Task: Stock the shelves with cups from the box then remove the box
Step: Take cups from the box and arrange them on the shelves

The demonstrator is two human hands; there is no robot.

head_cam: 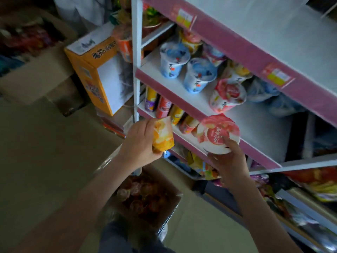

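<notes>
The left grip (140, 141) is curled round an orange cup (163, 136) and holds it tilted, in front of the pink edge of the lower shelf. The right grip (229, 161) holds a red cup (218, 134) from under, the thumb pressing on its round foil lid, which faces the camera. This cup is just before the front edge of the middle shelf (255, 125). Its white writing on a red circle is too blurred to read. Below and between both arms, the open cardboard box (171, 203) stands on the floor (36, 161), with more round cups inside, dark and unclear. On the white middle shelf stand two blue cups (173, 59) upright and close together. Right of them another red cup lies tilted (228, 95), and a bluish plastic bundle (264, 92) is behind it. On the lower shelf a row of cups (164, 106) in purple, red and yellow leans side by side. The upper shelf has a pink front strip with price labels (277, 75), not readable. Left of the white shelf post (136, 52) there is a tall orange carton (96, 73) with Chinese writing, where "番茄" can be read.
</notes>
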